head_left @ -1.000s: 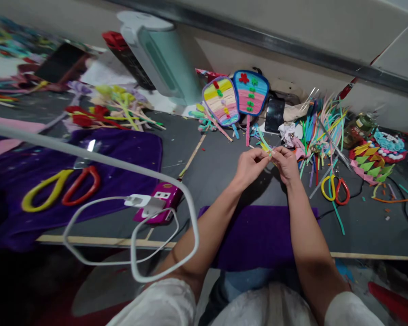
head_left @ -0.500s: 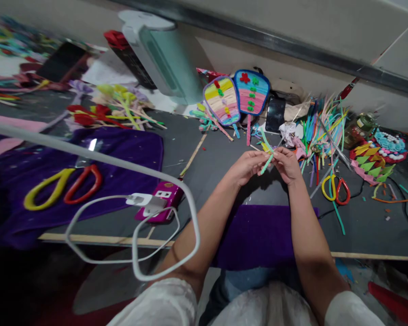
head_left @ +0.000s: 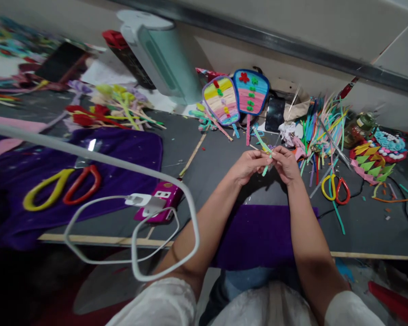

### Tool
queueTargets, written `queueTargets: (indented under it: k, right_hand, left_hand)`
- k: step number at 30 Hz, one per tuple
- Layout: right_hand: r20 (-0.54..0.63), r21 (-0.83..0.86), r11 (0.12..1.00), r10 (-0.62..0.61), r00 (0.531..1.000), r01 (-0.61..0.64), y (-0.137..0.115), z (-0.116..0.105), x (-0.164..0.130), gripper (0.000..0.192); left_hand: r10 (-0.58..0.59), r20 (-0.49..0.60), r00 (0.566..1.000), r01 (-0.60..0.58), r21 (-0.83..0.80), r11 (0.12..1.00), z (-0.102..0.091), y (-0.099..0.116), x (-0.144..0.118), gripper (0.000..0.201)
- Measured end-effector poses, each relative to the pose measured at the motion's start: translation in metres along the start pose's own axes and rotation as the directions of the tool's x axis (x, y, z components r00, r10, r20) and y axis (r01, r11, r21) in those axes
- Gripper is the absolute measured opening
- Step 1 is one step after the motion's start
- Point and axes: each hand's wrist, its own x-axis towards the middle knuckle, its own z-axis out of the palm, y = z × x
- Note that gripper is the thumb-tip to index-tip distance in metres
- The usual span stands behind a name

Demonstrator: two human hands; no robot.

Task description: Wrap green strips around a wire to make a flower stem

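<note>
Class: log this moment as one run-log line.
left hand: pinches green strip | right hand: pinches same strip | scissors: on table, right

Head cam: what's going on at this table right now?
A person's left hand and right hand meet above the dark table, pinching a small bundle of coloured strips between the fingertips. A pile of loose strips and yellow-and-red scissors lie to the right. Two striped paper fans rest near the wall; a purple cloth lies under the forearms.
</note>
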Motion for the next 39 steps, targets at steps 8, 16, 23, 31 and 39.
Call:
queueTargets:
  k: [8, 16, 23, 31, 39]
  right_hand:
    - [-0.137, -0.174, 0.981, -0.108, 0.985, 0.083, 0.010, 0.002, 0.004, 0.016]
    - [-0.200, -0.216, 0.966, -0.189, 0.961, 0.145, 0.014, 0.004, 0.006, 0.013]
    - [-0.073, -0.021, 0.999, -0.034, 0.997, 0.032, 0.002, 0.001, 0.002, 0.018]
    - [-0.112, -0.027, 0.999, -0.030, 0.993, 0.027, 0.000, 0.007, 0.001, 0.022]
    - [-0.163, -0.157, 0.980, -0.148, 0.976, 0.122, 0.010, 0.001, 0.005, 0.017]
  left_hand:
    - [0.369, -0.098, 0.924, -0.290, 0.449, 0.846, 0.007, -0.006, -0.002, 0.018]
    - [0.497, -0.105, 0.861, -0.316, 0.654, 0.687, 0.010, -0.007, -0.005, 0.016]
    - [0.035, 0.055, 0.998, -0.040, 0.085, 0.996, 0.000, 0.003, -0.001, 0.026]
    - [0.026, 0.029, 0.999, -0.026, -0.002, 1.000, -0.001, -0.001, 0.001, 0.026]
    - [0.294, -0.050, 0.955, -0.270, 0.266, 0.925, 0.004, -0.006, 0.002, 0.021]
